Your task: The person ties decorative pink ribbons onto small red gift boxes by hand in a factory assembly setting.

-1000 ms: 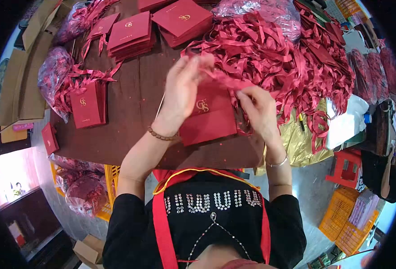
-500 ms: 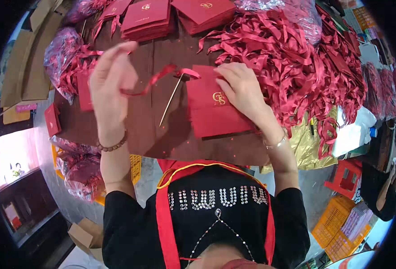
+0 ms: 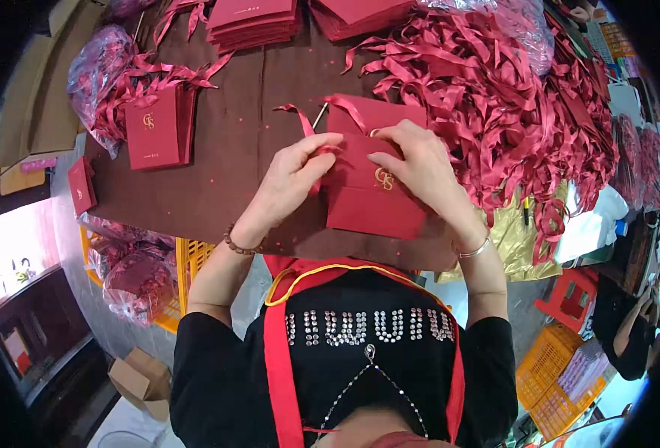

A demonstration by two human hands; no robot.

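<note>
A small red paper gift bag (image 3: 378,209) with gold lettering lies flat on the brown-covered table in front of me, on top of at least one more red bag (image 3: 367,112). My left hand (image 3: 296,175) pinches a red ribbon (image 3: 328,151) at the upper left edge of the top bag. My right hand (image 3: 423,160) rests over the bag's right side, thumb and fingers closed on its upper edge. The tip of a thin metal rod (image 3: 321,113) shows behind the left hand; its rest is hidden.
A heap of red ribbons (image 3: 464,112) lies at right. Stacks of red bags (image 3: 253,26) stand at the back, and ribboned bags (image 3: 154,131) at left beside a plastic bag (image 3: 94,75). Orange crates (image 3: 188,269) stand below the table edge.
My left hand has come down from the raised left position to the bag's edge with the ribbon. The right hand stays on the bag. The view has shifted slightly.
</note>
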